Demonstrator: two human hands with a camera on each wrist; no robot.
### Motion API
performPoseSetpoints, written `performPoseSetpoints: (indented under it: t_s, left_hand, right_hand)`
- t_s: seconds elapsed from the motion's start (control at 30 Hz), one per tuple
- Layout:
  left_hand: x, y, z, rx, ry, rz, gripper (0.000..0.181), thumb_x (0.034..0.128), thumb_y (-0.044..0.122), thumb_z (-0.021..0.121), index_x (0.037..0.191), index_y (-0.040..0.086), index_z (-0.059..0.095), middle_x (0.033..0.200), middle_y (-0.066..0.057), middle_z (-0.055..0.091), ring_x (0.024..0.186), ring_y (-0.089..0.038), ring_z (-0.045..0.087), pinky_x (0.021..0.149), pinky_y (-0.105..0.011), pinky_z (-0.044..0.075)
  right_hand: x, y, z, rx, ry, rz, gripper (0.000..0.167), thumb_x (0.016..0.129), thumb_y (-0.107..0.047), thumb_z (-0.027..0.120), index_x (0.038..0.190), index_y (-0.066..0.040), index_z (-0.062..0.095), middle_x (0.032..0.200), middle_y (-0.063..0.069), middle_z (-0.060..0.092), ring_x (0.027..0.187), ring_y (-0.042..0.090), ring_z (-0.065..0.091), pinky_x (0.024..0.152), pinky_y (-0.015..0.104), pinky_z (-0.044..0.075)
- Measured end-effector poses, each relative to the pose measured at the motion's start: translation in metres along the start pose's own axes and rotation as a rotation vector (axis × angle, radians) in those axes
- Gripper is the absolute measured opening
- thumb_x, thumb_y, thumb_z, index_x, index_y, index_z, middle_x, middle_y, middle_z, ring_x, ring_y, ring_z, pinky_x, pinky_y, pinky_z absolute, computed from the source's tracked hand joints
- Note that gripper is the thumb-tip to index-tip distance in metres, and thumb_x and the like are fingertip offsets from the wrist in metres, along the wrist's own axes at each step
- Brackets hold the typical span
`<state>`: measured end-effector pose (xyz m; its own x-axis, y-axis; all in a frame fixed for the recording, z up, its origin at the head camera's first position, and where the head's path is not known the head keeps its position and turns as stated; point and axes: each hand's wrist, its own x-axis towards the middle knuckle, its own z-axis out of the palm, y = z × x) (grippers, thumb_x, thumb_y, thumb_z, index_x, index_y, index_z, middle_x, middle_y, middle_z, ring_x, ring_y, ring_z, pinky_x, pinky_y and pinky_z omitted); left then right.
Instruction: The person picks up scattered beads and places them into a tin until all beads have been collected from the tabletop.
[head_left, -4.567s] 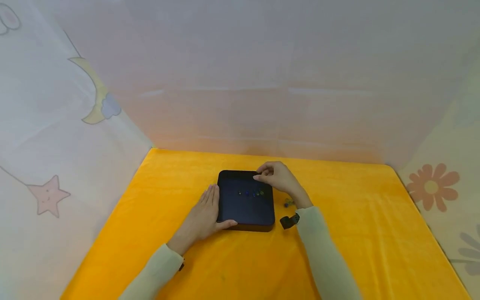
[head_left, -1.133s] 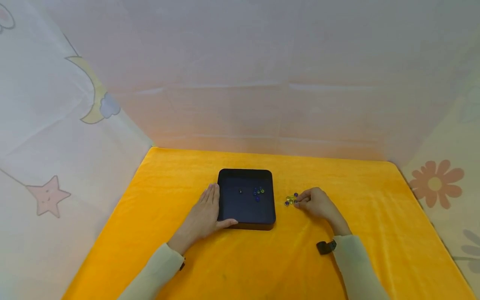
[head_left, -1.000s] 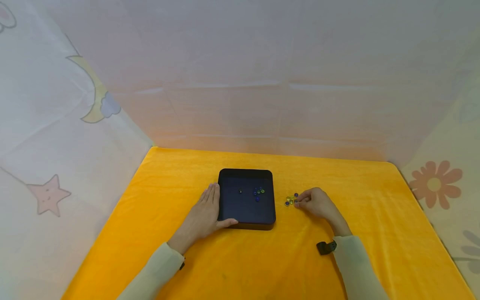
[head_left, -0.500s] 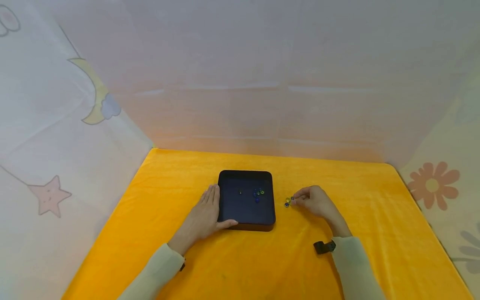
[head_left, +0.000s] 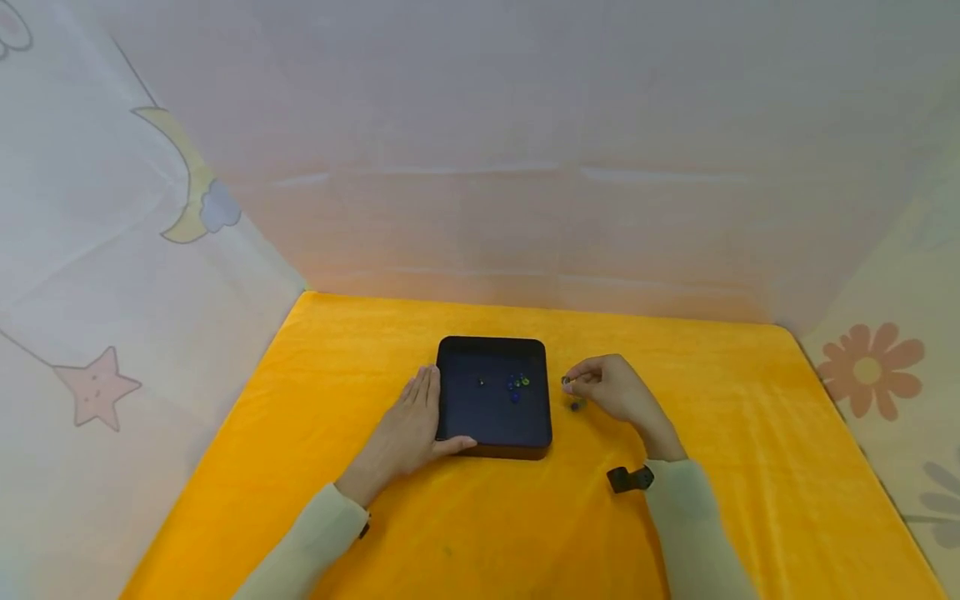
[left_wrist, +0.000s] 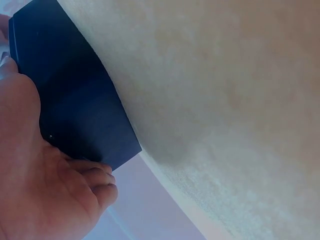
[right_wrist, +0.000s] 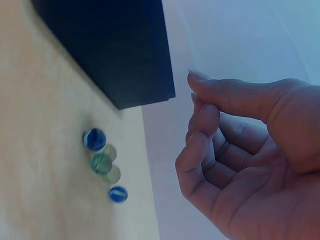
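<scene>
Marble in right-hand pinch; square black tray close by on the left.
Right hand (head_left: 611, 392): thumb and fingertips pinch one small marble (head_left: 566, 380), just outside the right wall of the tray (head_left: 487, 423); tray near-square, no clear long axis. Loose marbles (right_wrist: 101, 163), blue and greenish: on the yellow cloth (head_left: 465, 533), right of tray, just nearer the person than the pinch; right hand the nearer. Left hand (head_left: 401, 437): fingers straight, side by side at tray's left wall, thumb spread along the near edge. Inner marbles (head_left: 517, 384): tray floor, mostly right half.
</scene>
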<state>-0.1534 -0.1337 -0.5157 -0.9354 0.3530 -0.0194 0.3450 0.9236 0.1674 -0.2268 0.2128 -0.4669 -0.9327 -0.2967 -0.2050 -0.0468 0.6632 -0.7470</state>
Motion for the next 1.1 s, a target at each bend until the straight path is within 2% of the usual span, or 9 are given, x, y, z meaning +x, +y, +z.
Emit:
performPoseSetpoints:
  t_s: [0.17, 0.37, 0.7, 0.9, 1.1]
  left_hand:
    - [0.001, 0.0, -0.001, 0.001, -0.006, 0.001, 0.123, 0.0927, 0.087, 0.041, 0.165, -0.008, 0.01, 0.174, -0.028, 0.016, 0.164, -0.04, 0.016, 0.134, -0.052, 0.023]
    - [0.0, 0.0, -0.001, 0.002, -0.001, -0.004, 0.123, 0.0925, 0.087, 0.041, 0.165, -0.008, 0.012, 0.174, -0.027, 0.016, 0.164, -0.04, 0.017, 0.134, -0.051, 0.024]
    - [0.0, 0.001, -0.002, 0.015, -0.01, -0.011, 0.124, 0.0916, 0.088, 0.04, 0.165, -0.008, 0.013, 0.174, -0.027, 0.016, 0.164, -0.04, 0.017, 0.134, -0.051, 0.024]
    - [0.0, 0.002, -0.001, 0.003, -0.021, -0.016, 0.125, 0.0911, 0.089, 0.039, 0.165, -0.007, 0.01, 0.174, -0.027, 0.015, 0.165, -0.04, 0.016, 0.135, -0.051, 0.022]
    - [0.0, 0.003, -0.001, -0.01, -0.009, -0.015, 0.124, 0.0918, 0.087, 0.043, 0.165, -0.007, 0.011, 0.174, -0.028, 0.016, 0.164, -0.04, 0.017, 0.134, -0.052, 0.023]
  right_hand:
    - [0.005, -0.014, 0.003, 0.014, -0.008, -0.022, 0.024, 0.102, -0.023, 0.071, 0.117, -0.005, 0.077, 0.106, 0.011, 0.077, 0.094, 0.033, 0.071, 0.077, 0.036, 0.059]
    - [0.009, -0.032, 0.006, 0.018, -0.011, -0.054, 0.024, 0.101, -0.024, 0.072, 0.117, -0.006, 0.077, 0.107, 0.012, 0.076, 0.095, 0.035, 0.068, 0.073, 0.03, 0.054]
    - [0.016, -0.048, 0.015, 0.006, -0.022, -0.084, 0.017, 0.1, -0.025, 0.073, 0.108, -0.011, 0.078, 0.101, 0.009, 0.076, 0.098, 0.037, 0.068, 0.083, 0.033, 0.055]
    - [0.02, -0.058, 0.016, 0.014, -0.032, -0.106, 0.017, 0.101, -0.023, 0.073, 0.109, -0.01, 0.078, 0.105, 0.017, 0.076, 0.095, 0.033, 0.07, 0.084, 0.036, 0.059]
    - [0.026, -0.066, 0.019, 0.01, -0.042, -0.115, 0.018, 0.1, -0.025, 0.073, 0.11, -0.01, 0.079, 0.102, 0.01, 0.076, 0.1, 0.038, 0.07, 0.082, 0.034, 0.058]
